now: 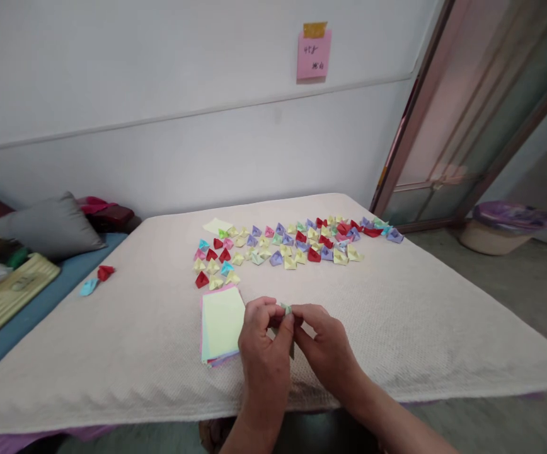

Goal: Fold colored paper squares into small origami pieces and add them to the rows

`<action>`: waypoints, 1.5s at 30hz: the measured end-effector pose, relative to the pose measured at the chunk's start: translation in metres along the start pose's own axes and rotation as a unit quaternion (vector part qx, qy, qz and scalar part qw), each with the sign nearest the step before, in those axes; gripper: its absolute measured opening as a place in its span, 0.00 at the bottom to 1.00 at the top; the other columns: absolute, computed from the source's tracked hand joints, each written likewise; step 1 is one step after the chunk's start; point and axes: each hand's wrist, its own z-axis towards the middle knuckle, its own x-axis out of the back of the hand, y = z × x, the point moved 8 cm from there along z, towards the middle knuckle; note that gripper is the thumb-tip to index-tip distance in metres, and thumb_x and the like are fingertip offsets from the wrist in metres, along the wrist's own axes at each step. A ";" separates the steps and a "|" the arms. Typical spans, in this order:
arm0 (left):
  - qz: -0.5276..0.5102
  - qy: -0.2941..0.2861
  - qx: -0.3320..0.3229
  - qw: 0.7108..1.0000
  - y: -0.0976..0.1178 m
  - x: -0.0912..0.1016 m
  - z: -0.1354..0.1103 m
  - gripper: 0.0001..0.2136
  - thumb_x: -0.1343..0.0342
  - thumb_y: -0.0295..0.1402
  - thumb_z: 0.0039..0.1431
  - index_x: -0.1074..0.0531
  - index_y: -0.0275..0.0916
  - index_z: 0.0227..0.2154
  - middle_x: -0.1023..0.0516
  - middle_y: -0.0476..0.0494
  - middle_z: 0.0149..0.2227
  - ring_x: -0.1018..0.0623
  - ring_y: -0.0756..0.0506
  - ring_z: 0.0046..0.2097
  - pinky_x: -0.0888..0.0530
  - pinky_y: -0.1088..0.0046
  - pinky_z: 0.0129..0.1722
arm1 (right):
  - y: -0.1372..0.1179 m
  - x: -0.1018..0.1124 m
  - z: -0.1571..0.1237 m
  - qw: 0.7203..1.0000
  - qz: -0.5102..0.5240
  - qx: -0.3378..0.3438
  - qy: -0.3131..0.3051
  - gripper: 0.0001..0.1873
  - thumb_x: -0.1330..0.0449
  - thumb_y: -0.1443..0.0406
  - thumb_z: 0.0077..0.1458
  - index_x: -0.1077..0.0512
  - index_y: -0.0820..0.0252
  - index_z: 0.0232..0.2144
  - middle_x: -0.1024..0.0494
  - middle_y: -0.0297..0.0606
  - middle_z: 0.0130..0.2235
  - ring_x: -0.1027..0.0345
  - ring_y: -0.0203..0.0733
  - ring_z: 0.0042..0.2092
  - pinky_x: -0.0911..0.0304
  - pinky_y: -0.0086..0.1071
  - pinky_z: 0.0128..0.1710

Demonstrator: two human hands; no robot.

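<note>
Both hands meet over the near edge of the cloth-covered table, pinching a small folded piece of pale green paper point(292, 349). My left hand point(264, 340) grips it with thumb and fingers, and my right hand point(324, 337) closes on its other side. Most of the folded paper is hidden by the fingers. Just left of my left hand lies a stack of coloured paper sheets point(223, 321), a pale yellow one on top. Beyond the hands, many small folded paper boats point(276, 257) in yellow, red, purple, pink and blue stand in loose rows.
A red paper boat point(105, 272) and a light blue one point(89, 287) lie apart at the left. A pale yellow sheet point(217, 226) lies behind the rows. A grey pillow point(41, 224) is at the left, a lined bin point(495, 233) at the right. A white wall point(207, 164) stands behind the table.
</note>
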 end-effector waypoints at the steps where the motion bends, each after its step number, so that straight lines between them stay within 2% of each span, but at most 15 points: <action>1: -0.006 -0.008 0.006 1.000 0.000 -0.001 0.001 0.03 0.44 0.27 0.53 0.29 0.39 0.26 0.29 0.45 0.39 0.27 0.46 0.41 0.30 0.71 0.39 | 0.002 0.000 0.000 1.000 0.010 -0.007 -0.002 0.06 0.44 0.70 0.53 0.26 0.59 0.30 0.22 0.37 0.32 0.32 0.43 0.36 0.41 0.34 0.39; 4: -0.013 -0.027 0.021 0.999 0.000 -0.002 0.004 0.04 0.43 0.27 0.52 0.28 0.39 0.24 0.29 0.45 0.40 0.27 0.46 0.41 0.31 0.71 0.39 | 0.005 -0.001 0.000 0.999 0.042 -0.020 -0.011 0.06 0.44 0.69 0.53 0.27 0.58 0.30 0.23 0.35 0.31 0.32 0.41 0.35 0.41 0.33 0.38; 9: 0.012 -0.041 0.035 0.998 -0.001 0.001 0.008 0.02 0.42 0.27 0.50 0.26 0.40 0.25 0.30 0.44 0.43 0.28 0.44 0.46 0.33 0.68 0.45 | 0.004 -0.001 0.003 0.995 0.082 -0.028 -0.046 0.06 0.44 0.70 0.53 0.28 0.58 0.28 0.26 0.33 0.28 0.35 0.39 0.33 0.41 0.31 0.36; 13: -0.027 -0.065 0.036 0.997 -0.004 0.001 0.009 0.04 0.44 0.28 0.53 0.27 0.40 0.25 0.29 0.44 0.44 0.29 0.44 0.49 0.35 0.68 0.47 | 0.006 -0.005 0.006 0.978 0.178 -0.055 -0.090 0.05 0.43 0.70 0.52 0.28 0.59 0.27 0.29 0.31 0.26 0.37 0.36 0.30 0.42 0.28 0.33; 16: -0.058 -0.046 0.060 0.995 -0.010 0.006 0.011 0.05 0.47 0.32 0.57 0.27 0.40 0.29 0.28 0.43 0.45 0.29 0.44 0.49 0.34 0.68 0.47 | 0.014 -0.007 0.007 0.964 0.233 -0.083 -0.099 0.04 0.42 0.71 0.50 0.28 0.60 0.27 0.30 0.30 0.26 0.37 0.35 0.31 0.41 0.28 0.33; 19: -0.070 -0.017 0.098 0.993 -0.017 0.011 0.012 0.07 0.48 0.37 0.58 0.29 0.40 0.33 0.27 0.43 0.44 0.27 0.45 0.44 0.33 0.68 0.43 | 0.020 -0.009 0.007 0.949 0.273 -0.107 -0.111 0.03 0.41 0.71 0.49 0.28 0.60 0.28 0.29 0.31 0.27 0.37 0.36 0.31 0.41 0.28 0.33; 21: -0.047 -0.030 0.115 0.992 -0.019 0.008 0.013 0.09 0.43 0.37 0.53 0.30 0.39 0.35 0.26 0.44 0.40 0.27 0.44 0.41 0.32 0.67 0.42 | 0.020 -0.009 0.007 0.947 0.280 -0.112 -0.109 0.02 0.40 0.70 0.50 0.27 0.60 0.28 0.28 0.31 0.27 0.36 0.36 0.31 0.41 0.29 0.33; 24: -0.002 -0.069 0.104 0.992 -0.014 0.001 0.013 0.09 0.38 0.34 0.47 0.30 0.39 0.31 0.27 0.47 0.33 0.28 0.44 0.38 0.33 0.68 0.41 | 0.015 -0.006 0.008 0.953 0.270 -0.101 -0.099 0.01 0.39 0.68 0.50 0.27 0.60 0.28 0.28 0.31 0.27 0.36 0.36 0.31 0.41 0.28 0.33; 27: -0.016 -0.081 0.071 0.994 -0.008 -0.002 0.013 0.04 0.43 0.32 0.51 0.31 0.39 0.25 0.28 0.47 0.32 0.28 0.46 0.37 0.33 0.70 0.39 | 0.013 -0.006 0.009 0.955 0.261 -0.104 -0.094 0.01 0.39 0.68 0.49 0.27 0.60 0.28 0.28 0.31 0.26 0.36 0.36 0.31 0.40 0.29 0.33; 29: -0.037 -0.081 0.059 0.994 -0.007 -0.002 0.013 0.06 0.46 0.32 0.54 0.31 0.38 0.24 0.28 0.47 0.32 0.29 0.46 0.36 0.34 0.71 0.37 | 0.016 -0.008 0.008 0.949 0.271 -0.126 -0.096 0.02 0.38 0.68 0.48 0.27 0.60 0.28 0.28 0.31 0.26 0.36 0.36 0.30 0.40 0.30 0.32; 34: -0.079 -0.078 0.128 0.985 -0.023 0.000 0.012 0.10 0.50 0.39 0.58 0.31 0.39 0.28 0.30 0.50 0.26 0.31 0.49 0.30 0.35 0.75 0.29 | 0.024 -0.010 0.006 0.928 0.314 -0.176 -0.097 0.06 0.37 0.67 0.45 0.29 0.61 0.29 0.27 0.31 0.26 0.35 0.36 0.29 0.40 0.29 0.29; 36: -0.091 -0.087 0.155 0.980 -0.027 -0.002 0.011 0.09 0.43 0.39 0.53 0.30 0.38 0.29 0.30 0.50 0.26 0.31 0.49 0.30 0.35 0.75 0.29 | 0.025 -0.008 0.007 0.933 0.304 -0.172 -0.089 0.06 0.37 0.67 0.45 0.30 0.60 0.29 0.28 0.31 0.25 0.36 0.35 0.29 0.41 0.29 0.29; 39: -0.117 -0.121 0.180 0.969 -0.031 -0.010 0.009 0.09 0.37 0.34 0.45 0.30 0.38 0.27 0.29 0.51 0.26 0.31 0.50 0.29 0.35 0.76 0.28 | 0.024 -0.007 0.007 0.942 0.286 -0.153 -0.087 0.06 0.38 0.67 0.46 0.31 0.60 0.29 0.30 0.29 0.24 0.37 0.34 0.28 0.42 0.28 0.29; 42: -0.175 -0.139 0.190 0.956 -0.034 -0.016 0.007 0.05 0.39 0.31 0.47 0.30 0.37 0.26 0.30 0.52 0.25 0.32 0.51 0.28 0.36 0.77 0.27 | 0.022 -0.010 0.005 0.941 0.286 -0.143 -0.111 0.08 0.38 0.69 0.45 0.32 0.59 0.31 0.30 0.28 0.24 0.37 0.34 0.28 0.42 0.28 0.28; 45: -0.196 -0.114 0.176 0.958 -0.035 -0.012 0.009 0.04 0.40 0.31 0.48 0.29 0.37 0.24 0.28 0.49 0.31 0.31 0.51 0.31 0.35 0.76 0.31 | 0.019 -0.011 0.005 0.938 0.292 -0.141 -0.125 0.09 0.39 0.70 0.45 0.32 0.59 0.33 0.30 0.27 0.25 0.37 0.33 0.28 0.43 0.27 0.28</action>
